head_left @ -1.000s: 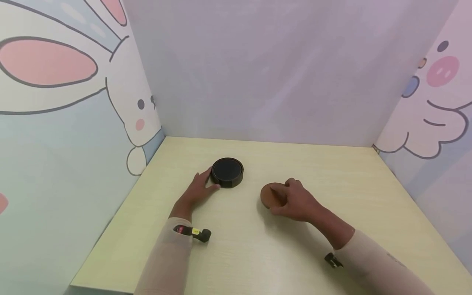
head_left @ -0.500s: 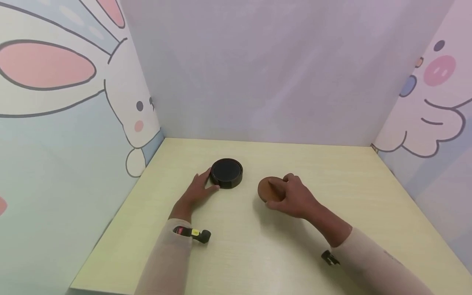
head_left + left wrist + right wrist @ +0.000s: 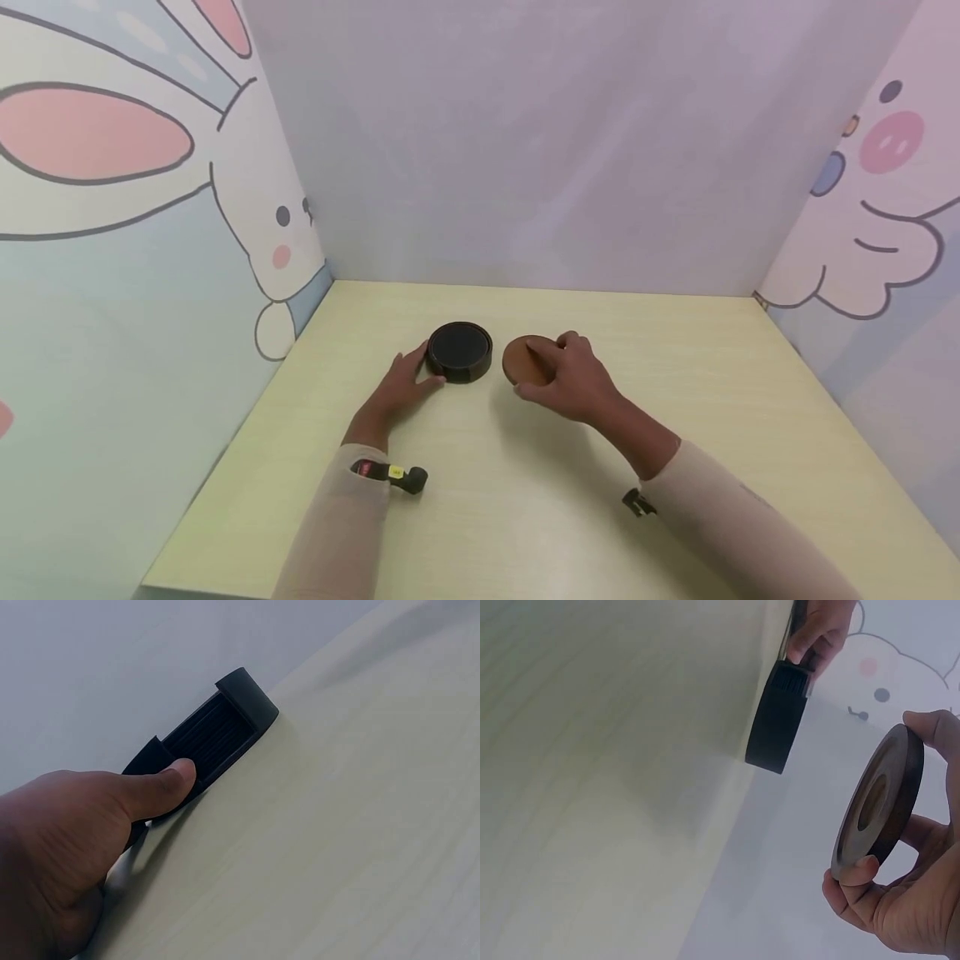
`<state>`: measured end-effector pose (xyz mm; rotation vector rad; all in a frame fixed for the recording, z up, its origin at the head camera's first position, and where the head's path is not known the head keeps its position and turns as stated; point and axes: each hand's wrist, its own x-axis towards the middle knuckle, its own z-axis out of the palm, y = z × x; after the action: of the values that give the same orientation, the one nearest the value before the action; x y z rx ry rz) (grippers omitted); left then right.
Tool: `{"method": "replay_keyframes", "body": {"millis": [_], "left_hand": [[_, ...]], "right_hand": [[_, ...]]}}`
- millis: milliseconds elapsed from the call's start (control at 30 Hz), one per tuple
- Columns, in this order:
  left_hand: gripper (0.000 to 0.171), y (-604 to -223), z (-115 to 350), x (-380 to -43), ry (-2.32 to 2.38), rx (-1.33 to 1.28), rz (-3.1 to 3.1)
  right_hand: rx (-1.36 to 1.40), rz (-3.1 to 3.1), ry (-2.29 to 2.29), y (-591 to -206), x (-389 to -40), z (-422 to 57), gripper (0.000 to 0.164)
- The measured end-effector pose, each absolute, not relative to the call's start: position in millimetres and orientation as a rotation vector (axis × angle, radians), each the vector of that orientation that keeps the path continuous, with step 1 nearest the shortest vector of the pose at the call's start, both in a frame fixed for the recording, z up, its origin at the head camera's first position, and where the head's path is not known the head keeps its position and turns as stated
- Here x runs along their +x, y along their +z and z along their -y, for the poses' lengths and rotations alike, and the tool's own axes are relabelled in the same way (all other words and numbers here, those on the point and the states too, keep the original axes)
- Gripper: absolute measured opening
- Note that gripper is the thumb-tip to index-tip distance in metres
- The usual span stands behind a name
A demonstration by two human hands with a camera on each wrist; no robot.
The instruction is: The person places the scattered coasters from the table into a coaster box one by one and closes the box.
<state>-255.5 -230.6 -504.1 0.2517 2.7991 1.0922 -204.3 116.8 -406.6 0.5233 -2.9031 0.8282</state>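
Observation:
A round black coaster holder (image 3: 460, 350) stands on the table, left of its middle. Its front cutout shows stacked dark layers in the left wrist view. My left hand (image 3: 397, 390) grips the holder's left side, thumb (image 3: 178, 776) at the cutout and fingers round the far side. My right hand (image 3: 581, 383) holds a round brown coaster (image 3: 516, 360) by its edge, tilted and raised above the table just right of the holder. In the right wrist view the coaster (image 3: 855, 832) shows a dark rim and a recessed round centre on its underside.
The pale wood table (image 3: 675, 358) is enclosed by a plain lilac back wall (image 3: 525, 150) and side walls with cartoon animals, a rabbit (image 3: 255, 200) at left. Wrist camera mounts (image 3: 408, 478) stick out from both sleeves.
My right hand has carried the coaster left and away from me, closer to the holder and higher over the table. The left hand and the holder have stayed in place.

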Motion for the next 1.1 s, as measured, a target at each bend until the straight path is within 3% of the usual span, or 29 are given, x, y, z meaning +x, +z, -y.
{"method": "replay_keyframes", "body": {"millis": [1100], "left_hand": [[0.096,-508.0,229.5,-260.0,1.043,0.202,-2.804]], "right_hand": [[0.541,2.962,0.822,-416.5,-251.2,-23.1,0.076]]}}
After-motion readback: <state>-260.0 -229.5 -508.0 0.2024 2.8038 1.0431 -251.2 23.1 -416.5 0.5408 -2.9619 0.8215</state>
